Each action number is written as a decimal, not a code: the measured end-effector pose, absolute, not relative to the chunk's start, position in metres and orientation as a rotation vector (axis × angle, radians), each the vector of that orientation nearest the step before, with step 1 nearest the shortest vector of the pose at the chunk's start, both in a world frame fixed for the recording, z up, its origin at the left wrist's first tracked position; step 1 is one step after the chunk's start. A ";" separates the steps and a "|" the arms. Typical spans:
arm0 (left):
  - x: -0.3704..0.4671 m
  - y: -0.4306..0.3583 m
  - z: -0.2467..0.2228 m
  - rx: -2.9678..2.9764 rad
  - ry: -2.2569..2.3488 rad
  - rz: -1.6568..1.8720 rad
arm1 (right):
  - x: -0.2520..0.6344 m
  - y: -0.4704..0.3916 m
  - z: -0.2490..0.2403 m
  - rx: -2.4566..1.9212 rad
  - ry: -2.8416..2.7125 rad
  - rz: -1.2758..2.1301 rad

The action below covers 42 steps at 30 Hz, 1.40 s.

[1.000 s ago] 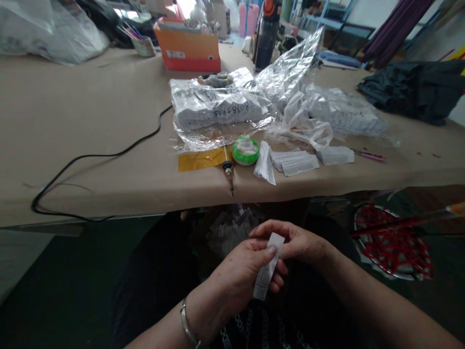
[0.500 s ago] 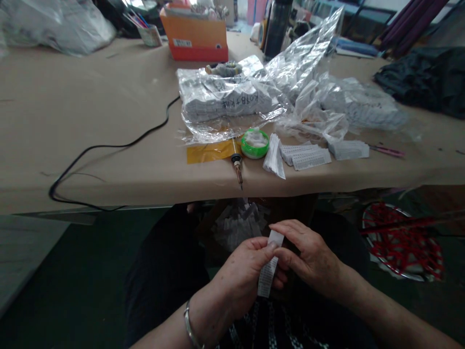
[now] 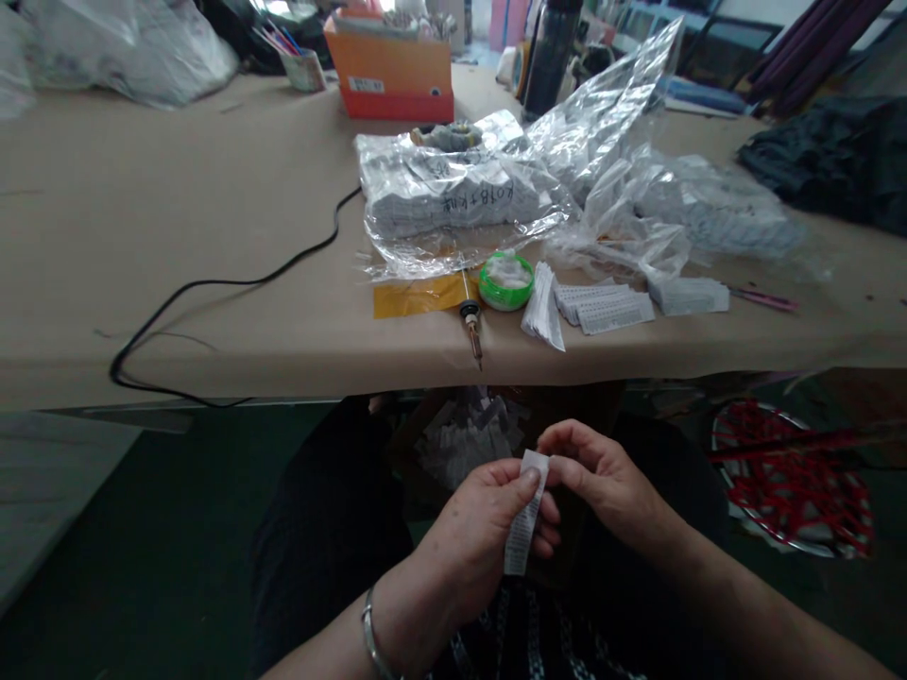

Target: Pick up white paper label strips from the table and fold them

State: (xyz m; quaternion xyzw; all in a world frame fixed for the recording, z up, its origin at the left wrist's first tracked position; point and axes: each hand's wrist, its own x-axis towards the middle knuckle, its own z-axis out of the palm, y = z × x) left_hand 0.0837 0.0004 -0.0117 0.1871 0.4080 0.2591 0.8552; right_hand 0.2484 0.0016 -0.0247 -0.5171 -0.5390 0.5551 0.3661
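From where I stand, the left hand (image 3: 474, 529) is closed on a narrow printed strip (image 3: 522, 534), thumb flat on its face and fingers behind, so the paper seems backed well enough not to bend away. The strip is held below the table's near edge, over the lap, its far end poking up past the thumb. The right hand (image 3: 609, 482) is close against it, thumb and forefinger at that far end; whether they pinch the paper or merely touch it, I cannot tell.

On the table (image 3: 213, 217), small things line the near edge, presumably to be within short reach. A pen-like tool (image 3: 471, 326) lies across a yellow-brown sheet (image 3: 418, 299), its metal tip pointing nearward (perhaps the sheet is there to shield the table covering). Just right of it sits a green dish (image 3: 505, 298) with white stuff inside, then a fanned bunch of strips (image 3: 544, 312) and two flatter stacks (image 3: 615, 312) (image 3: 691, 296), apparently kept apart so they don't mix. Farther back lies a bundle in clear plastic (image 3: 453, 208), likely wrapped to keep it together. Beneath the near edge, beyond the hands, loose pale pieces (image 3: 471, 439) lie heaped, roughly where dropped bits would land.
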 end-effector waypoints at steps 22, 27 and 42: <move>0.051 0.040 -0.002 1.333 1.318 1.055 | 0.200 0.071 0.007 -1.248 -1.565 1.321; 0.048 0.056 0.004 1.429 1.354 1.139 | 0.197 0.079 0.012 -1.316 -1.626 1.178; 0.048 0.066 -0.003 1.680 1.470 1.127 | 0.197 0.087 0.006 -1.310 -1.700 1.002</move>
